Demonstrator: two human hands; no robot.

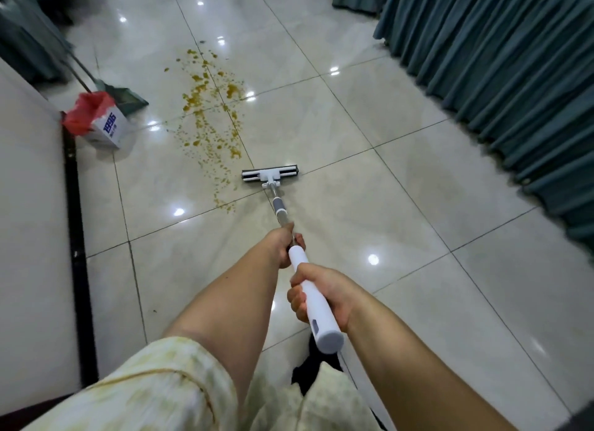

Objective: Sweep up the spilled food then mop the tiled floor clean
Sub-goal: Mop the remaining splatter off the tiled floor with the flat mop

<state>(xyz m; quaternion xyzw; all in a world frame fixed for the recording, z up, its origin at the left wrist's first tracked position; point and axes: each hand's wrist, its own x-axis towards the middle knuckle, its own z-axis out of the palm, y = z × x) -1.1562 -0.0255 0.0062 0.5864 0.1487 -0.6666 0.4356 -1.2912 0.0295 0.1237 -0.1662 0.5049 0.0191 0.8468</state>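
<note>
Crumbs and smears of yellow-brown food [209,118] lie scattered on the tiled floor [401,205]. They begin just left of the mop head [271,175] and trail away beyond it, ahead and to the left. The mop head sits flat on the tile, its long axis crosswise to the handle [279,205], which runs straight back from it toward the person. The left hand [287,245] is nearer the mop head, fingers wrapped round the handle. The right hand [316,297] is clenched round the white grip farther back, close to the butt end. Well left of the mop head stand a white box lined with a red bag [99,118] and, just behind it, a green dustpan [128,99]. The spill looks not yet swept up. Because it lies ahead and left of the mop head, the next stroke probably needs a forward push swung leftward, steered by the left hand.
</note>
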